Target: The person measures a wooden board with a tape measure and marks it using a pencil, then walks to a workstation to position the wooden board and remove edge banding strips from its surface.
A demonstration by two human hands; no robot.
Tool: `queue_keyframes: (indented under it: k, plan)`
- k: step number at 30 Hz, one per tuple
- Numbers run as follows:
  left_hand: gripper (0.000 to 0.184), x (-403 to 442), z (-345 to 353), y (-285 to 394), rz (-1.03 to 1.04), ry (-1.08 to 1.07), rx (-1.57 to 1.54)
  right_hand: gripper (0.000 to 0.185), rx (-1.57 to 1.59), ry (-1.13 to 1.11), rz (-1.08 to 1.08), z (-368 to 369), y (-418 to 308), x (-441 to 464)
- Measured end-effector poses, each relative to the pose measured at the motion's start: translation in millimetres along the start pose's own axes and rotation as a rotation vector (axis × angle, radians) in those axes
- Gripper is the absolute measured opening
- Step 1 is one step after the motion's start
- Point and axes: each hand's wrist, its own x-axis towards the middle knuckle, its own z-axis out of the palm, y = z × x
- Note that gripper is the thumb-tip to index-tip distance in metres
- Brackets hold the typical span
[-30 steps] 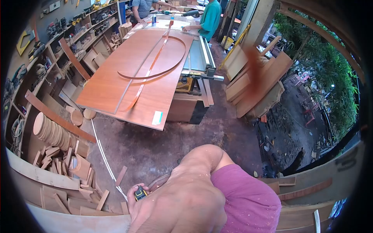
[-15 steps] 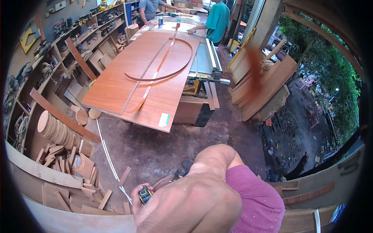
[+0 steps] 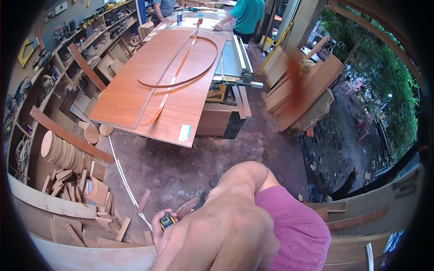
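At the bottom left, my left hand (image 3: 159, 229) is closed around a black and yellow tape measure (image 3: 167, 221); its fingers wrap over the casing. My bare, bent leg (image 3: 221, 221) fills the lower middle and hides part of the hand and wrist. Pink shorts (image 3: 294, 230) dusted with wood chips show beside it. No part of my right hand can be made out. A short reddish wood strip (image 3: 144, 200) and long white strips (image 3: 121, 169) lie on the floor near the left hand.
Ahead, a large reddish-brown panel (image 3: 122, 101) carries a curved wooden strip (image 3: 181, 84). Two people (image 3: 247, 17) stand beyond it. Shelves of tools (image 3: 58, 72) and a scrap-wood pile (image 3: 68, 180) line the left; boards (image 3: 312, 92) lean at the right.
The view has shifted slightly, so the panel and shelves sit a little higher and further left. My left hand still holds the tape measure. The person in green has moved an arm slightly.
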Motion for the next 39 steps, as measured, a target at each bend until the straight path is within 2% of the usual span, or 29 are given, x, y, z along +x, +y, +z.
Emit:
queue_keyframes:
  k: [2, 5, 8, 11, 22, 27, 30, 39]
  plan:
    - [0.033, 45.5, -44.1, -12.3, -0.292, -0.014, -0.028, 0.036, 0.007, -0.07, -0.064, -7.3, 7.4, 0.1]
    - [0.034, 56.5, -55.8, -18.3, -0.306, -0.035, -0.027, 0.029, 0.033, -0.244, -0.195, -20.7, 13.2, 12.5]
    - [0.037, 56.2, -56.9, -17.9, -0.288, -0.04, -0.021, 0.016, 0.037, -0.338, -0.128, -33.1, 21.9, 5.3]
    - [0.037, 66.0, -58.8, -20.7, -0.271, -0.074, 0.002, 0.01, -0.182, -0.44, -0.024, -53.7, 7.5, 12.9]
    - [0.037, 78.6, -92.7, -44.1, -0.17, -0.144, 0.051, 0.006, -0.467, -0.424, -0.008, -64.7, -18.6, 19.5]
    - [0.041, 75.5, -81.2, -34.4, -0.14, -0.098, 0.12, 0.006, -0.524, -0.436, -0.033, -63.0, -27.0, 16.8]
    - [0.044, 74.1, -80.9, -32.5, -0.154, -0.151, 0.105, 0.007, -0.558, -0.442, -0.054, -60.8, -32.3, 15.5]
    - [0.04, 70.5, -70.9, -27.4, -0.178, -0.172, 0.086, 0.01, -0.664, -0.455, -0.09, -59.8, -42.1, 11.3]
